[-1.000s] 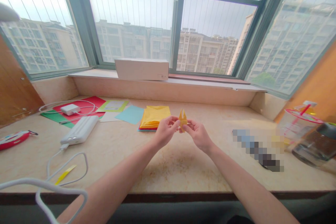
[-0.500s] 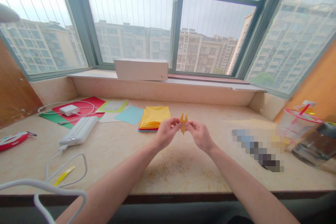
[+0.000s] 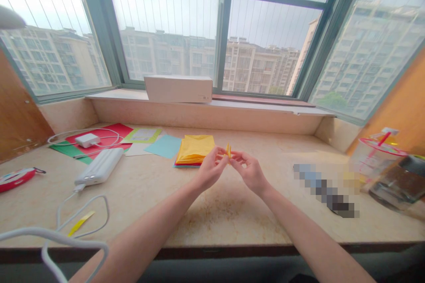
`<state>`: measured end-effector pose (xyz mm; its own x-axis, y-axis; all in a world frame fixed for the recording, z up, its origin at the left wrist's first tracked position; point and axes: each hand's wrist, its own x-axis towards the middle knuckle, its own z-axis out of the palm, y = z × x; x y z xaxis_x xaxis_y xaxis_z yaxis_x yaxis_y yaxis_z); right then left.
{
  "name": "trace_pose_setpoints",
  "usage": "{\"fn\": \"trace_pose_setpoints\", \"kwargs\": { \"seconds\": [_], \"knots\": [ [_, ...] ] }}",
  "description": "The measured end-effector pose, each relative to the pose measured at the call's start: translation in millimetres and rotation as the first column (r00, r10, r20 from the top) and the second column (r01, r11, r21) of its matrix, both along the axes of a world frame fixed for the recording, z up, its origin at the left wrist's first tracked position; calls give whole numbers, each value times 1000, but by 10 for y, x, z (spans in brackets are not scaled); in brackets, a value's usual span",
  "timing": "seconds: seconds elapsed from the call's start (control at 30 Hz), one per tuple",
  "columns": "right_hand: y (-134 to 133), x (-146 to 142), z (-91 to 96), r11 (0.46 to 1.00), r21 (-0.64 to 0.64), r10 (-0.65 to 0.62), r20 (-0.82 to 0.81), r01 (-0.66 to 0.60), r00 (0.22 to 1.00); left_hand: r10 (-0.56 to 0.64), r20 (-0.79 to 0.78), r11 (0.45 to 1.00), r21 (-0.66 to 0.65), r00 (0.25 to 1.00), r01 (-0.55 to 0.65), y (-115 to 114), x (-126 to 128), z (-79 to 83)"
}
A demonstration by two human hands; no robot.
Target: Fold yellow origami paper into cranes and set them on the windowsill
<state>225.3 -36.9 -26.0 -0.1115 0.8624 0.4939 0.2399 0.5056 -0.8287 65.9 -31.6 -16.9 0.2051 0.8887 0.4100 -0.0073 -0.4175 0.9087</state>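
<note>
A small folded piece of yellow paper [image 3: 228, 151] with narrow upright points is held above the counter between my two hands. My left hand [image 3: 215, 162] pinches it from the left, fingers curled behind it and thumb in front. From the right, my right hand [image 3: 247, 168] grips its other side between thumb and fingertips. The fingers hide most of its lower part. Just behind and left of my left hand lies a stack of yellow paper sheets [image 3: 195, 147], with red and blue edges showing underneath.
Left on the counter [image 3: 229, 216] are light blue paper [image 3: 164, 146], red paper [image 3: 109, 131], a white charger [image 3: 87, 140], a white power bank [image 3: 100, 166] and a looping cable [image 3: 76, 241]. At right stand a plastic cup [image 3: 378, 154] and a dark-lidded glass container [image 3: 398, 185]. A white box [image 3: 178, 89] rests on the sill.
The folded yellow paper has turned from facing me to nearly edge-on and moved slightly left. My right hand has shifted left with it, its fingers now more spread.
</note>
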Motion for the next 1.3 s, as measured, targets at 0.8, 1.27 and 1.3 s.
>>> {"fn": "trace_pose_setpoints", "kwargs": {
  "seconds": [0.8, 1.27, 1.3],
  "knots": [
    [41, 82, 82, 981, -17, 167, -415, -191, 895, -245, 129, 955, -137, 961, 262, -19, -17, 47],
    [4, 138, 130, 979, -41, 173, -345, -199, 922, -264, 226, 931, -195, 938, 309, -11, -49, 96],
    [0, 137, 126, 983, -39, 157, -322, -179, 933, -262, 226, 931, -196, 938, 307, -9, -46, 91]
  ]
}}
